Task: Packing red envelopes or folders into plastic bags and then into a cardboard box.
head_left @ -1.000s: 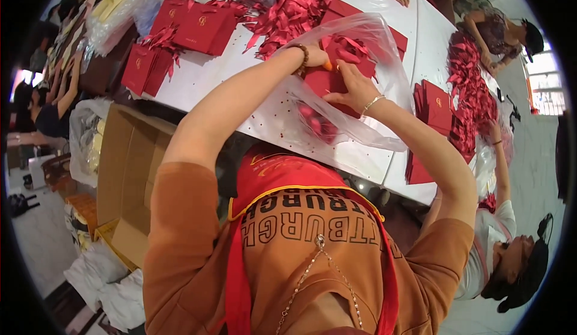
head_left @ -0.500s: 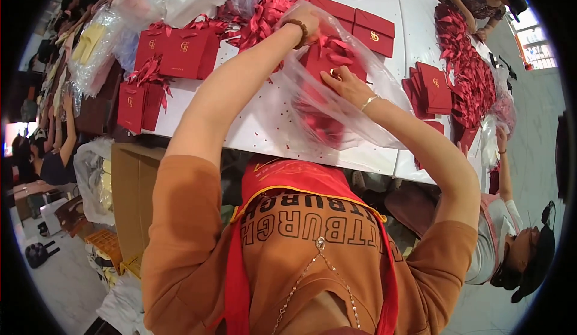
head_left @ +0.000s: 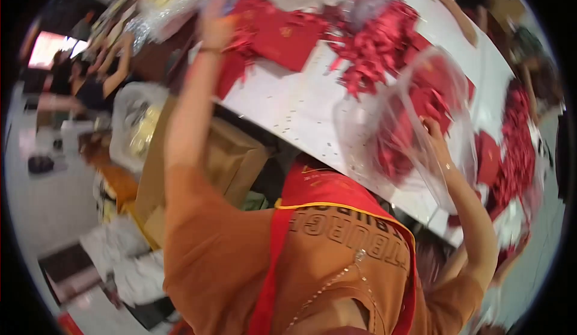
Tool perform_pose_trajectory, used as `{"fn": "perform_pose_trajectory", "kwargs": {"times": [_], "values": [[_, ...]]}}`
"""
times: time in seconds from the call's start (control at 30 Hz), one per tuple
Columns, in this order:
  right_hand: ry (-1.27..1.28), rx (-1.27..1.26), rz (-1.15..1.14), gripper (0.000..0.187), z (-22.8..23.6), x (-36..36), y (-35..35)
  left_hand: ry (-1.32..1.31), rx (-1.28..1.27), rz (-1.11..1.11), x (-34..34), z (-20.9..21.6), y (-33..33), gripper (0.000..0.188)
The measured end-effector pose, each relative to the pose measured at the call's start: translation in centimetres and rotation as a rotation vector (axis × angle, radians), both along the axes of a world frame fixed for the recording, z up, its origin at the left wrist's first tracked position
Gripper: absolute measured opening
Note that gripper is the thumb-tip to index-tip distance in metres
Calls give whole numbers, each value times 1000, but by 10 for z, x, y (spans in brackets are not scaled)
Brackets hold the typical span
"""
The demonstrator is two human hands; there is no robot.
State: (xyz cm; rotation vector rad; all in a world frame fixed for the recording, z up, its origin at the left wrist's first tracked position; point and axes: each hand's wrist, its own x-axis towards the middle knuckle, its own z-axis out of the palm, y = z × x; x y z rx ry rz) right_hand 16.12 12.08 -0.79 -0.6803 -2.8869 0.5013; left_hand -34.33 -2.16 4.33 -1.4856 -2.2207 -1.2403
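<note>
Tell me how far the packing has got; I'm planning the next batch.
Done: the clear plastic bag already holds a heap of red pieces. In hand: the right hand grips that bag, while the left hand reaches over to the flat red boxes. Left: loose red ribbon bows and more red boxes lie unbagged on the white table.

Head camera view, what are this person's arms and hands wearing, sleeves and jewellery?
Both arms are bare from short orange-brown sleeves down. The left hand has a thin dark band at the wrist; the right hand has a thin bracelet at its wrist. No gloves show. A red apron with yellow piping lies over the orange-brown shirt. Motion blur hides finer detail.
</note>
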Motion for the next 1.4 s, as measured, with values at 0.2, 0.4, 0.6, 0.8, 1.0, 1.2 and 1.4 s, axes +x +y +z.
{"fn": "perform_pose_trajectory", "kwargs": {"times": [0.2, 0.4, 0.6, 0.8, 1.0, 1.2, 1.4], "values": [[-51, -29, -23, 55, 15, -28, -7, -1126, -396, 42, -208, -107, -167, 78], [-56, -25, 47, 52, 14, -27, -3, -1001, -604, -128, -212, -150, -162, 59], [-79, -430, -304, 69, -15, 2, 3, -1158, -544, -7, -157, -149, -129, 78], [-165, -52, -8, 66, 12, -15, -1, -1110, -637, -50, -142, -128, -136, 67], [-208, 10, -26, 65, 9, -14, 0, -1354, -441, -162, -122, -131, -145, 48], [-200, -110, -104, 70, 5, -9, 0, -1122, -253, -294, -68, -77, -148, 48], [-150, -97, -84, 68, 12, -14, -7, 0, -819, -300, 56, 11, -96, 63]]}}
